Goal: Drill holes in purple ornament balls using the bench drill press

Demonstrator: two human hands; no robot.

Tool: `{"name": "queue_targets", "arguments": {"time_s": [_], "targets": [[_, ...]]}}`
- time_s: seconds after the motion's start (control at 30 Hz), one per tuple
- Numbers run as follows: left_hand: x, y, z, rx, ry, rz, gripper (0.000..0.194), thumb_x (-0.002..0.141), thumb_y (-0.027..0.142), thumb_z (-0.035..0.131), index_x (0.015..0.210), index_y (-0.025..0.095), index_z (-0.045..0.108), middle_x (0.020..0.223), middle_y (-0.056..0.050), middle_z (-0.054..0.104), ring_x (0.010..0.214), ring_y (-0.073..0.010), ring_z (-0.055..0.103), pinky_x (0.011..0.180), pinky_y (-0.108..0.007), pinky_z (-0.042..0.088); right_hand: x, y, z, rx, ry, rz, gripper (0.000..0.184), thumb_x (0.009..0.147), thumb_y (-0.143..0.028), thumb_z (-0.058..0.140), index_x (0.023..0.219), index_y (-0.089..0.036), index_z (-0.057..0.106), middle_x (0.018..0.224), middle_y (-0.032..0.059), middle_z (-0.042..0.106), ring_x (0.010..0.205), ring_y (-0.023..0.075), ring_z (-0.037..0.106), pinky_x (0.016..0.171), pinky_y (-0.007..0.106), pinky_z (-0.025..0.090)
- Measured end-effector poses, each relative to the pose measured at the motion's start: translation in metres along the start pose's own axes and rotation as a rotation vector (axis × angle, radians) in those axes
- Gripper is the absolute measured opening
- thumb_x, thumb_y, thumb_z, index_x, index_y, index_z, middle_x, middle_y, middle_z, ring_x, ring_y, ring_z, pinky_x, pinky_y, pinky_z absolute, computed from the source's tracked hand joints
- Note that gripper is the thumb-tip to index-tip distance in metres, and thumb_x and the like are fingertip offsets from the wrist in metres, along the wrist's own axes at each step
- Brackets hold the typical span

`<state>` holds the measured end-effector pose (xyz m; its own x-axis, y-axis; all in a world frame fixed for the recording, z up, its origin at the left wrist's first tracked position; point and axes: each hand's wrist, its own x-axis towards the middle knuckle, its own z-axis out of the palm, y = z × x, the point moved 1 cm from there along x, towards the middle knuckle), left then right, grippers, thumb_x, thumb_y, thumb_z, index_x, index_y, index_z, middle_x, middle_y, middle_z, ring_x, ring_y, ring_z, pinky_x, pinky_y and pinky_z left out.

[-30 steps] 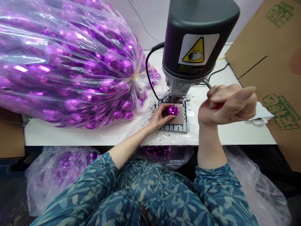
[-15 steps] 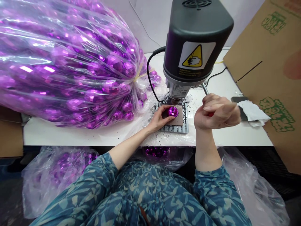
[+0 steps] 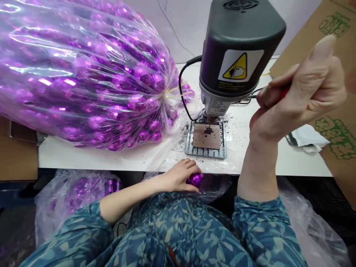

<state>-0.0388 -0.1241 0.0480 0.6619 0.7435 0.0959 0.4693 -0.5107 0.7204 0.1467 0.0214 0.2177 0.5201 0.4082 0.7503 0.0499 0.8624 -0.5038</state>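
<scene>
At the table's front edge, my left hand (image 3: 180, 175) curls its fingers and thumb around a shiny purple faceted ball (image 3: 196, 179). Raised at the right, my right hand (image 3: 302, 87) is closed on the red-tipped lever (image 3: 283, 93) of a drill press (image 3: 241, 55). The drill's chuck sits above a slotted metal base (image 3: 205, 152). On that base lies a brown board (image 3: 207, 141) with a small hole and dark shavings, and no ball rests on it.
A large tied clear bag (image 3: 111, 81) of purple faceted balls fills the left of the white table (image 3: 83, 155). Cardboard boxes (image 3: 342, 111) stand at the right and lower left. White tissue (image 3: 310, 137) lies at the right. Plastic bags (image 3: 63, 193) hang below the table.
My left hand has carried the ball off the board, toward me and down to the table edge. My right hand has swung the lever up and to the right.
</scene>
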Motion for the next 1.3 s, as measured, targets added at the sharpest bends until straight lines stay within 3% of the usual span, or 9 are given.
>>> {"name": "queue_targets", "arguments": {"time_s": [0.1, 0.2, 0.33, 0.5, 0.6, 0.77, 0.93, 1.1, 1.3], "targets": [[0.006, -0.018, -0.015, 0.015, 0.059, 0.017, 0.043, 0.096, 0.056, 0.074, 0.123, 0.022, 0.068, 0.118, -0.012, 0.071, 0.112, -0.0298, 0.067, 0.099, -0.043, 0.055, 0.001, 0.002, 0.001, 0.0, 0.003, -0.008, 0.058, 0.087, -0.061, 0.059, 0.056, -0.015, 0.046, 0.048, -0.0066, 0.041, 0.039, -0.0017, 0.034, 0.044, 0.023, 0.021], [0.043, -0.061, -0.046, 0.116, 0.37, -0.099, 0.022, 0.106, 0.034, 0.057, 0.119, 0.02, 0.069, 0.118, -0.014, 0.07, 0.115, -0.0314, 0.065, 0.105, -0.048, 0.052, 0.001, 0.001, 0.001, 0.013, 0.004, 0.005, 0.057, 0.088, -0.06, 0.06, 0.056, -0.015, 0.047, 0.05, -0.0062, 0.043, 0.04, -0.0018, 0.037, 0.044, 0.022, 0.023], [0.107, -0.123, -0.084, 0.22, 0.556, -0.354, 0.015, 0.091, 0.015, 0.063, 0.103, 0.015, 0.073, 0.115, -0.021, 0.068, 0.129, -0.0427, 0.055, 0.115, -0.059, 0.041, 0.0, 0.001, -0.001, 0.036, -0.001, 0.008, 0.055, 0.087, -0.059, 0.063, 0.057, -0.015, 0.048, 0.05, -0.007, 0.044, 0.04, -0.0025, 0.036, 0.044, 0.022, 0.023], [0.147, -0.16, -0.098, 0.112, 0.662, -0.343, 0.015, 0.074, 0.014, 0.079, 0.088, 0.014, 0.073, 0.102, -0.02, 0.068, 0.142, -0.0514, 0.042, 0.122, -0.073, 0.022, 0.0, 0.002, -0.003, 0.059, -0.007, -0.009, 0.054, 0.088, -0.056, 0.064, 0.057, -0.014, 0.05, 0.051, -0.007, 0.046, 0.04, -0.0022, 0.036, 0.043, 0.022, 0.024], [0.144, -0.154, -0.098, 0.236, 0.581, -0.363, 0.021, 0.076, 0.019, 0.079, 0.096, 0.012, 0.076, 0.11, -0.022, 0.07, 0.144, -0.0506, 0.042, 0.123, -0.072, 0.023, -0.001, 0.001, -0.004, 0.031, -0.027, 0.0, 0.055, 0.09, -0.056, 0.061, 0.058, -0.013, 0.05, 0.052, -0.0084, 0.045, 0.041, -0.0045, 0.038, 0.045, 0.02, 0.024], [0.115, -0.116, -0.096, 0.802, 0.206, -0.458, 0.04, 0.093, 0.012, 0.053, 0.129, 0.003, 0.069, 0.146, -0.032, 0.057, 0.149, -0.0472, 0.043, 0.12, -0.065, 0.037, -0.001, 0.0, -0.004, 0.005, -0.025, -0.002, 0.053, 0.091, -0.056, 0.06, 0.059, -0.014, 0.051, 0.052, -0.0091, 0.046, 0.041, -0.0041, 0.038, 0.045, 0.02, 0.026], [0.069, -0.081, -0.082, 0.842, 0.352, -0.229, 0.049, 0.096, 0.008, 0.052, 0.143, 0.019, 0.063, 0.142, -0.023, 0.06, 0.152, -0.0457, 0.044, 0.122, -0.071, 0.036, -0.001, 0.001, -0.005, 0.024, -0.015, 0.007, 0.053, 0.09, -0.056, 0.061, 0.058, -0.014, 0.05, 0.051, -0.0087, 0.046, 0.041, -0.0026, 0.039, 0.045, 0.021, 0.025], [0.031, -0.063, -0.056, 0.59, 0.519, -0.18, 0.032, 0.106, 0.031, 0.061, 0.137, 0.026, 0.066, 0.126, -0.013, 0.058, 0.111, -0.0271, 0.068, 0.092, -0.041, 0.06, -0.002, 0.002, -0.006, 0.029, -0.038, -0.009, 0.048, 0.093, -0.048, 0.06, 0.06, -0.014, 0.052, 0.053, -0.0089, 0.047, 0.042, -0.0044, 0.039, 0.047, 0.02, 0.026], [0.016, -0.066, -0.039, 0.398, 0.393, -0.21, 0.032, 0.103, 0.024, 0.063, 0.135, 0.026, 0.07, 0.131, -0.012, 0.059, 0.104, -0.025, 0.067, 0.092, -0.04, 0.06, -0.002, 0.003, -0.005, 0.042, -0.012, 0.015, 0.054, 0.087, -0.059, 0.063, 0.059, -0.016, 0.048, 0.05, -0.0072, 0.045, 0.039, -0.0007, 0.036, 0.043, 0.023, 0.024]]}}
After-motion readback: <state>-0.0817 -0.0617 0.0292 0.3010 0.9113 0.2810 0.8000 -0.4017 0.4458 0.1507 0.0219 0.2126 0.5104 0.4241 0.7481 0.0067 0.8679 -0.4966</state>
